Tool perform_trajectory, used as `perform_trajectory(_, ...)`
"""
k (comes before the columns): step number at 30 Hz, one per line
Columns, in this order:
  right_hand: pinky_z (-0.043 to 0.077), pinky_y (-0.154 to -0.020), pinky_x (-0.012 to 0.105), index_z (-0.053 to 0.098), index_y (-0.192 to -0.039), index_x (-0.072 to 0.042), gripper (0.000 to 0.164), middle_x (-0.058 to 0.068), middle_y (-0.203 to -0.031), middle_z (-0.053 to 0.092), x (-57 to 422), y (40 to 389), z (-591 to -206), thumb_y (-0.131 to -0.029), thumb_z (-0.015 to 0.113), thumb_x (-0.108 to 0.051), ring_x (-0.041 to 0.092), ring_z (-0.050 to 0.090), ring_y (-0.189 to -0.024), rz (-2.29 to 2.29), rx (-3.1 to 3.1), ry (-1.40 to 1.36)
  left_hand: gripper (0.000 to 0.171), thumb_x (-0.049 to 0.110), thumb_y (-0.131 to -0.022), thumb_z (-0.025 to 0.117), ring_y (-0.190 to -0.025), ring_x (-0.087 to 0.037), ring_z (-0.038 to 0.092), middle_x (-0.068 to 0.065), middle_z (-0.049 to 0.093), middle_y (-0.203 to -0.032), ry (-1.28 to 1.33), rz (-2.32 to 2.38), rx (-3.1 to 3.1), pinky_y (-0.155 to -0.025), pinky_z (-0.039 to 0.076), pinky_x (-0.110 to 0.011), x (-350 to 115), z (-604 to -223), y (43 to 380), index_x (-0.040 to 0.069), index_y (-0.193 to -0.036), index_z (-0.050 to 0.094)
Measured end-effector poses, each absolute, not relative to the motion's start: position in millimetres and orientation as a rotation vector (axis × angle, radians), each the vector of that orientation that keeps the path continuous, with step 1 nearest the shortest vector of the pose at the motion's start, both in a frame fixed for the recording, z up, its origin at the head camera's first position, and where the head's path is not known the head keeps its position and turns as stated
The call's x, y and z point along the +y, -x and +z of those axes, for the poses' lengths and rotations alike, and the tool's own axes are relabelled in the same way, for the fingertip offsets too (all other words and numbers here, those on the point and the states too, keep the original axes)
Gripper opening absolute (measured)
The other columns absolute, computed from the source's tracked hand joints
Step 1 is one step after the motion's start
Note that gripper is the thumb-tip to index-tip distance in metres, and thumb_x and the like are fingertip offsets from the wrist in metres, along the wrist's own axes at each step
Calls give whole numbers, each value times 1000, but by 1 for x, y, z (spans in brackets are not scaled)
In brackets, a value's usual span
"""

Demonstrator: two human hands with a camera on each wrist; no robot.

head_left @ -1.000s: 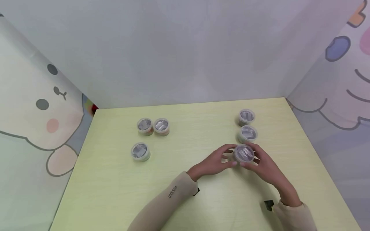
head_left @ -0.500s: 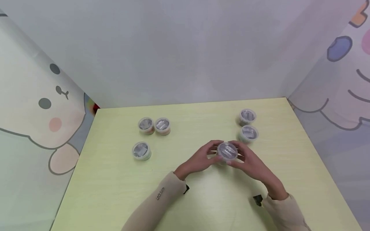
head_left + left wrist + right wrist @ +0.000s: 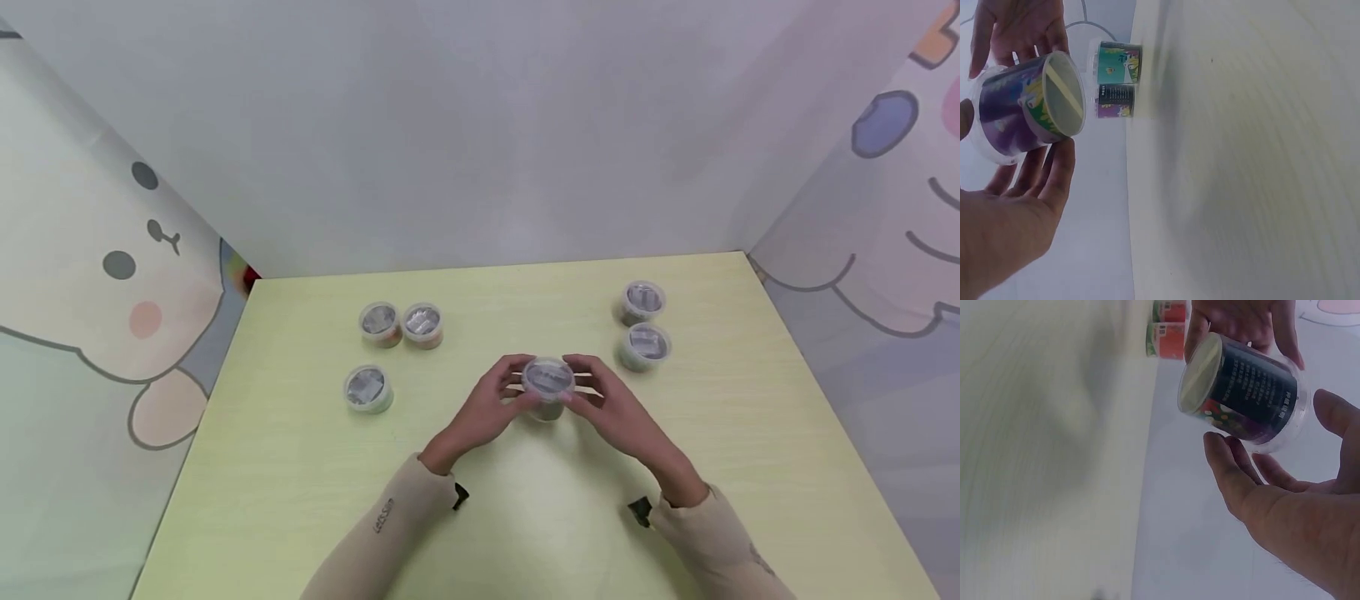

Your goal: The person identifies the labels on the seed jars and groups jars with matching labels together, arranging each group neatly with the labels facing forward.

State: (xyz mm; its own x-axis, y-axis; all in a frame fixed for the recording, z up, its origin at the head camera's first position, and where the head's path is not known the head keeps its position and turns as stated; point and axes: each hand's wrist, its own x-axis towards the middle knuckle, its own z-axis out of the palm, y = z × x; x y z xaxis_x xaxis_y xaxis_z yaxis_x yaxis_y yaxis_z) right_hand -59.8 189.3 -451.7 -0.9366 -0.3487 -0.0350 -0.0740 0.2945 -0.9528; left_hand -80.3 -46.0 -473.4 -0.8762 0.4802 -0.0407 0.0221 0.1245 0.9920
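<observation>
A small clear plastic tub point(image 3: 549, 379) with a lid is held between both hands in front of the person. Its purple label with a colourful picture point(image 3: 1013, 112) shows in the left wrist view; the right wrist view shows a dark panel of print on the tub point(image 3: 1250, 387). My left hand point(image 3: 482, 410) grips it from the left, thumb at the near side. My right hand point(image 3: 621, 417) holds the opposite side with curved fingers. The tub's bottom is lifted off the table and tilted. Two similar tubs, one teal-labelled point(image 3: 1119, 62), stand behind on the right.
On the table's left stand two red-labelled tubs side by side, one point(image 3: 380, 323) beside the other point(image 3: 423, 324), and a single tub point(image 3: 367, 389) nearer. At right are a back tub point(image 3: 642, 302) and a front tub point(image 3: 644, 347). Printed cloth walls point(image 3: 480, 133) surround the pale table point(image 3: 262, 500).
Both hands have carried the tub leftward from in front of the right-hand tubs to the table's middle. It appears tilted more, showing its side. The other tubs have stayed put.
</observation>
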Motion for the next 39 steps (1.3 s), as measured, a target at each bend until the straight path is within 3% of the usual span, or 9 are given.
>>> perform_trajectory(3,55,-106,34,45,-150,5,52,23,-144,54,181,62,-452,-105,67,-9,40,55,-133,-1716,2316,358,53,13,-106,67,-132,-33,58,-18,56,-145,-439,1833,2081,-110,52,-44,-49,-473,80,2,-152,44)
perform_trajectory(9,54,-106,45,45,-151,4,55,24,-141,56,167,67,-456,-104,69,-11,38,56,-130,-1720,2315,333,52,16,-106,68,-126,-34,59,-20,55,-140,-397,1859,2135,-107,53,-47,-50,-472,76,1,-149,43)
perform_trajectory(13,54,-104,46,45,-152,1,54,22,-141,57,165,71,-457,-105,68,-15,37,58,-127,-1718,2281,308,52,18,-106,66,-125,-32,57,-19,54,-140,-361,1853,2154,-106,52,-47,-52,-470,77,2,-149,42)
perform_trajectory(25,48,-111,52,39,-158,-3,55,23,-148,54,159,81,-454,-110,60,-19,41,54,-136,-1773,2122,315,51,16,-110,59,-136,-36,55,-23,49,-152,-349,1901,2037,-111,52,-45,-66,-466,82,0,-155,40)
perform_trajectory(33,50,-110,50,40,-155,-4,53,23,-148,51,148,81,-453,-109,61,-18,42,53,-136,-1780,2150,266,51,16,-106,67,-126,-30,61,-19,55,-145,-236,1977,2111,-100,55,-31,-65,-466,81,0,-149,46)
perform_trajectory(39,51,-104,44,41,-153,-2,53,23,-143,53,141,85,-456,-108,63,-19,41,55,-133,-1778,2181,239,48,15,-104,70,-120,-30,62,-19,57,-139,-160,2011,2172,-96,55,-30,-61,-465,80,0,-144,49)
